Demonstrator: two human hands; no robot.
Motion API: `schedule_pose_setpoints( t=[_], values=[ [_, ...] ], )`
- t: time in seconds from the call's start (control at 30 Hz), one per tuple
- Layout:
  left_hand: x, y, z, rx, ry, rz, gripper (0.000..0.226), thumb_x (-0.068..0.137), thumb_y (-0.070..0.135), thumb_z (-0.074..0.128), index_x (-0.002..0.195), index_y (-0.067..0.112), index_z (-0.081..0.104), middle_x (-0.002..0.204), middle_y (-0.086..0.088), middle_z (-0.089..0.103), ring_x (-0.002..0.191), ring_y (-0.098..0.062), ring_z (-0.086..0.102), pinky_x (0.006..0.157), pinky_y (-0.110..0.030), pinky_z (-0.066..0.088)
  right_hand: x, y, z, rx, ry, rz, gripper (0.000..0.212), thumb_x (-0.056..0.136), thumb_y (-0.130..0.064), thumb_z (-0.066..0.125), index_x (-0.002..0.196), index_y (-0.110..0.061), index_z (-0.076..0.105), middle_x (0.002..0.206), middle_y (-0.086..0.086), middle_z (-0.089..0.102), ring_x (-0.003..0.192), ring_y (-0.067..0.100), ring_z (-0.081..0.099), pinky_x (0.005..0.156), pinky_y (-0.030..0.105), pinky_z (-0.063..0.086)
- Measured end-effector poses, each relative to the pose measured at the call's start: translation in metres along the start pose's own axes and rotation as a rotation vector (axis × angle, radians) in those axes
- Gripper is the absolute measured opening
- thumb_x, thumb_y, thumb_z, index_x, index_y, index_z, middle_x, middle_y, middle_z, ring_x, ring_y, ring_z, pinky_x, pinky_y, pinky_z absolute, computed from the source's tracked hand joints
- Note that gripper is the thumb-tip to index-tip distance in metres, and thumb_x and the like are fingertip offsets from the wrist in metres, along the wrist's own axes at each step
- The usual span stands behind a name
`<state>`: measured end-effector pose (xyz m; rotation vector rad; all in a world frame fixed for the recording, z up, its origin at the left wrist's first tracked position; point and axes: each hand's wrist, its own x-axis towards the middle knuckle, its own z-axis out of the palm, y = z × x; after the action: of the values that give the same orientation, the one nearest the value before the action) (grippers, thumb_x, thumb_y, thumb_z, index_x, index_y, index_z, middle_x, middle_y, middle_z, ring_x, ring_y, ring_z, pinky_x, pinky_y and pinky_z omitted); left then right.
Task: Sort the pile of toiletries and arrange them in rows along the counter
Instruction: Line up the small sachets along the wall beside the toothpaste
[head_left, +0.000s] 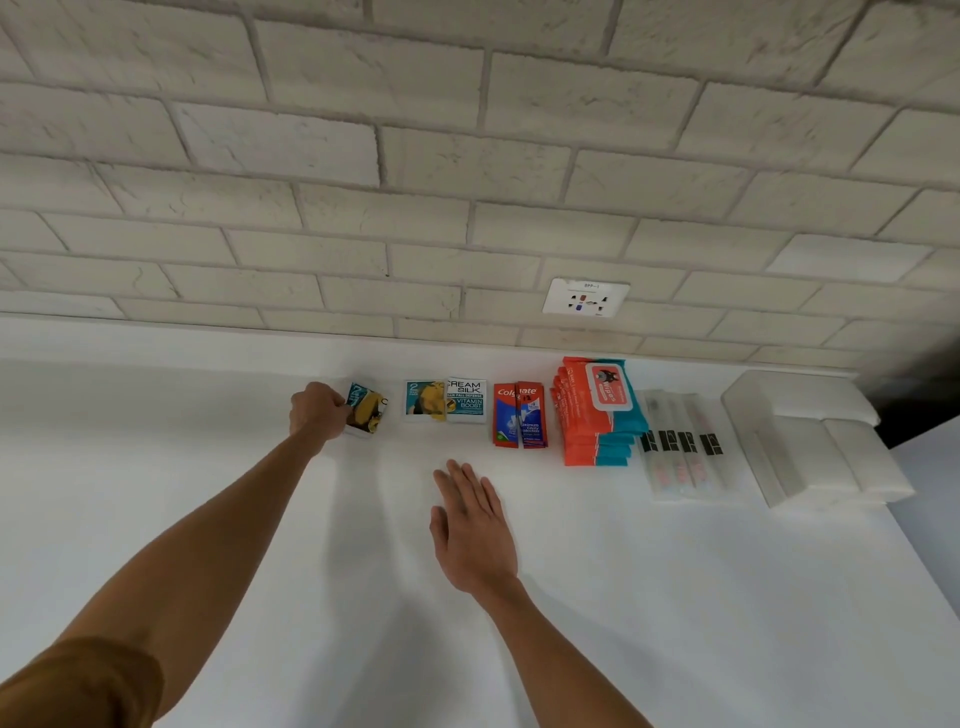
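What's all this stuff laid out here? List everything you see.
Held sachets: small bunch, teal and yellow, row's left end.
Cream Silk sachets: small pile, teal and white, next rightward.
Colgate sachets: at least two, red and blue, middle.
Wipes packs: stack, orange and teal, right of Colgate.
Wrapped toothbrushes: about four, clear wrappers, further right.
White packs: several, far right.
Wall socket: one, white, brick wall.
Counter: one, white.
Left hand: grips held sachets.
Right hand: open, over counter.

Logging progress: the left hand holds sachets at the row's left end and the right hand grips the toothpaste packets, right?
Not quite. In the head view the right hand is open over the counter, short of the toothpaste packets, gripping nothing. The left hand does hold sachets at the row's left end.
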<state>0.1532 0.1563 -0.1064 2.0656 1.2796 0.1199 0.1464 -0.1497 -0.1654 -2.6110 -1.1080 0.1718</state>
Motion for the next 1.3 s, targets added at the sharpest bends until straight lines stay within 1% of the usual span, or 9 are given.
schedule_pose_setpoints(
  t=[0.2,0.3,0.47,0.63,0.83,0.97,1.13,1.2,1.3],
  values=[
    [-0.017,0.029,-0.004,-0.161,0.068,0.133,0.011,0.096,0.015,0.069,0.103,0.007,0.073,0.095,-0.005,0.066,0.091,-0.019,0.056,0.071,-0.030,0.046,0.000,0.000,0.002,0.003,0.015,-0.003,0.058,0.114,-0.045,0.018,0.169,-0.027,0.022,0.178,-0.007,0.008,0.164,0.010,-0.004,0.134,0.040,0.007],
    [-0.025,0.047,0.004,-0.281,0.052,0.123,0.010,0.092,0.018,0.073,0.100,0.012,0.074,0.094,-0.006,0.069,0.093,-0.022,0.061,0.074,-0.030,0.049,0.000,0.000,0.001,0.020,0.011,-0.002,0.058,0.114,-0.044,0.019,0.169,-0.027,0.022,0.178,-0.008,0.008,0.164,0.009,-0.004,0.134,0.039,0.007],
    [-0.029,0.058,0.037,-0.390,-0.025,0.000,0.017,0.090,0.013,0.073,0.105,0.018,0.065,0.109,-0.014,0.070,0.094,-0.030,0.069,0.056,-0.028,0.053,0.000,0.000,0.003,0.001,0.034,-0.001,0.057,0.114,-0.045,0.021,0.168,-0.027,0.024,0.178,-0.006,0.010,0.164,0.011,-0.001,0.134,0.040,0.011],
    [-0.033,0.052,0.064,-0.274,-0.035,-0.036,0.031,0.093,0.003,0.065,0.118,0.016,0.054,0.121,-0.016,0.060,0.092,-0.026,0.059,0.060,-0.030,0.048,0.002,-0.001,0.004,-0.006,0.034,0.011,0.057,0.114,-0.048,0.020,0.168,-0.030,0.022,0.178,-0.008,0.008,0.164,0.011,-0.002,0.133,0.039,0.008],
    [-0.039,0.050,0.068,-0.037,-0.036,0.190,0.040,0.090,0.015,0.074,0.121,0.015,0.050,0.113,-0.014,0.066,0.096,-0.027,0.060,0.071,-0.039,0.053,0.003,0.000,0.006,-0.006,0.056,0.000,0.056,0.114,-0.048,0.025,0.167,-0.030,0.027,0.177,-0.006,0.014,0.164,0.014,0.006,0.132,0.038,0.007],
    [-0.044,0.048,0.062,0.162,-0.063,0.298,0.049,0.087,0.032,0.077,0.124,0.019,0.048,0.114,-0.013,0.064,0.094,-0.031,0.063,0.072,-0.044,0.056,0.013,0.000,0.001,0.030,0.059,-0.005,0.052,0.111,-0.042,0.041,0.161,-0.027,0.041,0.172,-0.002,0.034,0.160,0.018,0.028,0.131,0.039,0.020],
    [-0.052,0.050,0.058,0.187,-0.118,0.397,0.061,0.087,0.031,0.081,0.138,0.020,0.050,0.118,-0.013,0.060,0.104,-0.030,0.060,0.075,-0.036,0.048,0.048,0.008,-0.027,0.061,0.185,0.108,0.051,0.105,-0.030,0.058,0.154,-0.018,0.052,0.160,0.007,0.052,0.145,0.025,0.052,0.119,0.043,0.043],
    [-0.055,0.049,0.060,0.206,-0.124,0.423,0.062,0.087,0.032,0.080,0.141,0.021,0.052,0.120,-0.015,0.061,0.110,-0.033,0.060,0.083,-0.040,0.051,0.067,0.012,-0.039,0.046,0.189,0.156,0.055,0.102,-0.030,0.060,0.155,-0.017,0.049,0.160,0.011,0.051,0.143,0.032,0.053,0.115,0.047,0.045],
    [-0.057,0.047,0.063,0.238,-0.134,0.435,0.057,0.091,0.030,0.077,0.143,0.021,0.055,0.128,-0.018,0.060,0.120,-0.036,0.055,0.097,-0.044,0.051,0.095,0.015,-0.058,0.064,0.011,0.247,0.063,0.107,-0.035,0.052,0.165,-0.023,0.029,0.172,0.014,0.028,0.155,0.038,0.034,0.123,0.051,0.036]
  ],
)
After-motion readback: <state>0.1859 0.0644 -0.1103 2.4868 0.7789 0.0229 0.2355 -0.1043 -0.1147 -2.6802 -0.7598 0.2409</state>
